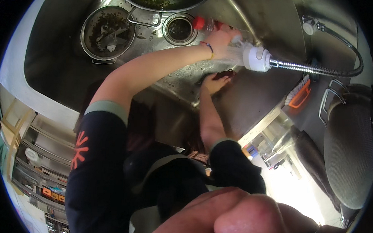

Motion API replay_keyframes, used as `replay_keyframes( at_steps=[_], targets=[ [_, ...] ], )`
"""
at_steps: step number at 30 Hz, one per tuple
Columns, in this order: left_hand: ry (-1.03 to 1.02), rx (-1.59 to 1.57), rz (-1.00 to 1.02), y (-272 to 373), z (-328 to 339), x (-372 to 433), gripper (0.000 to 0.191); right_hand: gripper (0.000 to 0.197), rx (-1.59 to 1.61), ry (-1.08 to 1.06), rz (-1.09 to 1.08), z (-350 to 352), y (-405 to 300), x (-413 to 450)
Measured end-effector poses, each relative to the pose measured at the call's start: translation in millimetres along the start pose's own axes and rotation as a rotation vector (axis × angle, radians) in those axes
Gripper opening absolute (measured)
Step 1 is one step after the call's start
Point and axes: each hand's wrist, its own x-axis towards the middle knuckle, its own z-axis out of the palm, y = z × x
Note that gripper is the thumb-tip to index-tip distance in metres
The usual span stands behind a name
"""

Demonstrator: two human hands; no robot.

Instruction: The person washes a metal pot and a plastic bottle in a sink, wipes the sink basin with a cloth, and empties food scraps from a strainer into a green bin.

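My left hand (222, 39), with a thin cord bracelet at the wrist, is closed over a clear plastic bottle with a red cap (198, 23). The bottle lies on its side and its far part is mostly hidden by my fingers. From a white spray head (256, 58) on a flexible metal hose, water sprays across my left wrist. Lower down, beside the sink's right wall, my right hand (215, 84) grips a dark red object (226, 74); its kind cannot be made out.
Left of the round drain (179, 29) stands a metal strainer (108, 33) with wet scraps. A large metal pan (170, 6) with a wire handle is behind it. An orange scrub brush (299, 94) and a fine-mesh strainer (349, 154) lie on the right-hand counter. Metal shelves (45, 146) stand at left.
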Motion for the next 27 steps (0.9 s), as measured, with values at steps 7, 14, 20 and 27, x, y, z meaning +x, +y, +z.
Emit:
replay_keyframes(
  at_steps=[7, 14, 20, 27],
  targets=[
    [0.022, 0.041, 0.108, -11, -18, 5, 0.050, 0.037, 0.197, -0.644, -0.393, 38, -140, -28],
    [-0.129, 0.090, 0.194, 0, 58, 2, 0.040, 0.044, 0.252, -0.469, -0.738, -60, -29, -1],
    [-0.092, 0.085, 0.163, -63, 147, 5, 0.048, 0.070, -0.154, -0.615, 0.279, -50, 25, -78],
    [0.065, 1.159, 0.383, -117, -27, -14, 0.065, 0.072, -0.026, -0.356, 0.471, -13, -100, -128]
  ],
)
